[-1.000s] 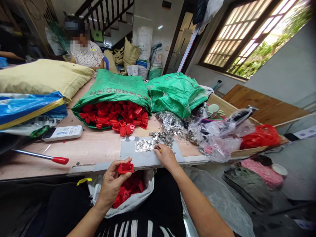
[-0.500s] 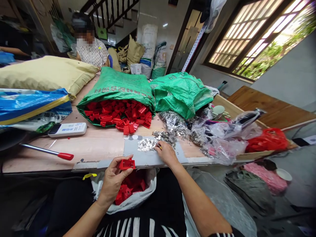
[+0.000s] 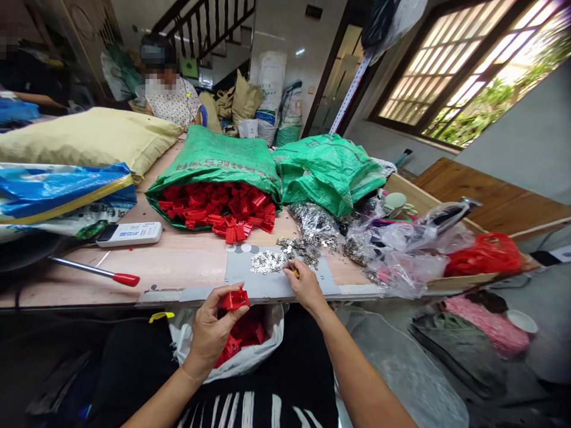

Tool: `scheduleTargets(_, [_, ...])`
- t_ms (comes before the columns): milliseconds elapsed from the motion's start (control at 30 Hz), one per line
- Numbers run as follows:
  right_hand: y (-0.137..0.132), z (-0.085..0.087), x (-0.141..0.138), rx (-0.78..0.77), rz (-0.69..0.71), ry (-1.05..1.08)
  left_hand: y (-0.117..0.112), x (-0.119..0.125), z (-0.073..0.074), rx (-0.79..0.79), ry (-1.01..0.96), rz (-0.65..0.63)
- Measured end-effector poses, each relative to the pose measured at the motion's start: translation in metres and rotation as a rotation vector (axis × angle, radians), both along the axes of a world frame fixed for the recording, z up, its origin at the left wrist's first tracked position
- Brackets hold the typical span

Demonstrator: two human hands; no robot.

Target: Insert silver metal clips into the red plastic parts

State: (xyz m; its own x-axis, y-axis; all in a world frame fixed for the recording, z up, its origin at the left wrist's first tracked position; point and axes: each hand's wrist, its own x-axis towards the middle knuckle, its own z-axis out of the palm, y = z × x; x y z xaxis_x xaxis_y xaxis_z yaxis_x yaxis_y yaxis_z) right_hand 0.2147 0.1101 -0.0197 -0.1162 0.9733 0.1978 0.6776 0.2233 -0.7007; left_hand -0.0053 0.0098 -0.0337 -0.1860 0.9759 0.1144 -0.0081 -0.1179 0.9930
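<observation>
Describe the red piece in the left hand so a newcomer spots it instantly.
Follow the wooden table to its near edge, below which a white sack opens. Above that opening, the left hand pinches the red piece between thumb and fingers. Similar red parts lie heaped below; this one alone is held up.

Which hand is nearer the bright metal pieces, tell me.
Right. The right hand is beside the metal pieces; the left hand is farther, to their left, nearer the camera.
</observation>
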Motion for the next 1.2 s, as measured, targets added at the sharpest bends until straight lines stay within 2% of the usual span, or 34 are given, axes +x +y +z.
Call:
scheduleTargets(100, [-0.015, -0.002, -0.012, -0.075, 0.032, 0.197, 0.000, 0.004, -0.005, -0.016, -0.013, -0.022])
scheduleTargets(300, [-0.050, 0.003, -0.045, -0.597, 0.195, 0.721, -0.003, 0.009, -0.011, -0.027, 0.011, -0.048])
scheduleTargets(400, [-0.061, 0.006, -0.056, -0.666, 0.212, 0.824, -0.003, 0.009, -0.011, -0.011, 0.026, -0.043])
scheduleTargets(500, [-0.066, 0.006, -0.061, -0.653, 0.219, 0.852, -0.003, 0.009, -0.010, -0.003, 0.014, -0.040])
scheduleTargets(667, [-0.067, 0.002, -0.063, -0.517, 0.218, 0.809, -0.005, 0.009, -0.010, 0.012, 0.021, -0.041])
scheduleTargets(833, [-0.068, 0.000, -0.059, -0.338, 0.252, 0.626, -0.006, 0.009, -0.009, 0.045, 0.097, -0.023])
scheduleTargets(933, [-0.069, 0.000, -0.058, -0.274, 0.221, 0.531, -0.005, 0.009, -0.007, 0.068, 0.178, -0.009])
scheduleTargets(1200, [-0.068, 0.003, -0.061, -0.292, 0.224, 0.496, -0.005, 0.007, -0.008, 0.155, 0.291, -0.017])
